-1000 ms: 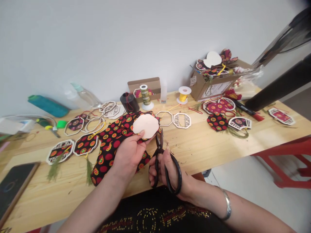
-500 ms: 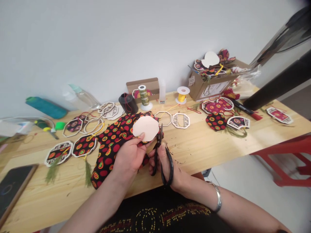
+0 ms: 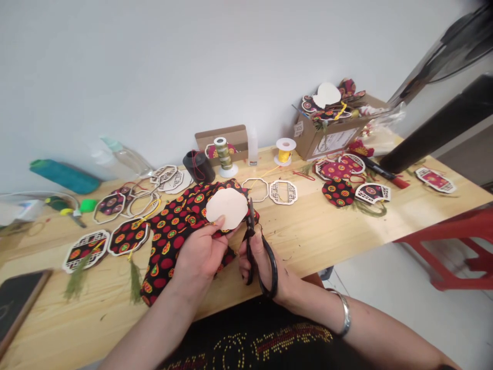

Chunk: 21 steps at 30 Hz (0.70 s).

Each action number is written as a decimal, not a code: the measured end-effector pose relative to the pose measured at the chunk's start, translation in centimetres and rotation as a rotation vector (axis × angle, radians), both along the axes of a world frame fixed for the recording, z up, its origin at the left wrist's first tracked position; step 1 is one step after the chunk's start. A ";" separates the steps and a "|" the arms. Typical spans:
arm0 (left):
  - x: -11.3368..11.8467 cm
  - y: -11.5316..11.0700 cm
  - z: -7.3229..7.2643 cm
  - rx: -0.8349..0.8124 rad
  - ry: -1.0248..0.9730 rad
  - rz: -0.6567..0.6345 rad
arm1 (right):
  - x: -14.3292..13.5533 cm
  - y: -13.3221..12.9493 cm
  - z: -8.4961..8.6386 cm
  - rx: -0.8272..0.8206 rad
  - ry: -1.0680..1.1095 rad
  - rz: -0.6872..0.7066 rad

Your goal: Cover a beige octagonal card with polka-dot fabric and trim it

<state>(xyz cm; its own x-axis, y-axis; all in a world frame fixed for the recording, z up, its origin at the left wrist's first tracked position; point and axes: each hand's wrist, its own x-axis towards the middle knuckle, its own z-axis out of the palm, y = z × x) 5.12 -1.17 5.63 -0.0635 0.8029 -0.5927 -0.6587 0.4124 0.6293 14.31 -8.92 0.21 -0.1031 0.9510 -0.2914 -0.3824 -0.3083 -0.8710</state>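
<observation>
My left hand (image 3: 204, 252) pinches a pale, scallop-edged card (image 3: 227, 208) together with the black fabric (image 3: 173, 231) under it, which has red dots and flower prints. The thumb lies on the card's lower edge. In my right hand (image 3: 264, 257) is a pair of black-handled scissors (image 3: 273, 280), with the thumb and fingers through the loops. The blades point away from me at the right edge of the card, touching or very near the fabric there. Folds of the fabric spread left, partly beneath my left forearm.
Behind the fabric stand a green thread spool (image 3: 223, 154), a black cup (image 3: 199, 165) and a yellow thread spool (image 3: 285, 152). A filled cardboard box (image 3: 327, 139) is at the back right. Ornament frames (image 3: 283, 192) lie around; a phone (image 3: 21, 303) rests at the left.
The view has shifted slightly, so the table things appear further left. The scissors' handles look a little wider apart, and the blades have tilted slightly against the card's edge.
</observation>
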 end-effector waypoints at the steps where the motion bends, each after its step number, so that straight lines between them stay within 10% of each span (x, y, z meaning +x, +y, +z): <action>1: -0.1 0.0 -0.1 -0.005 -0.001 -0.006 | 0.1 0.0 0.1 -0.007 0.002 0.010; 21: -0.5 0.1 -0.4 -0.039 -0.028 0.002 | 1.1 -0.4 0.7 -0.046 -0.016 0.084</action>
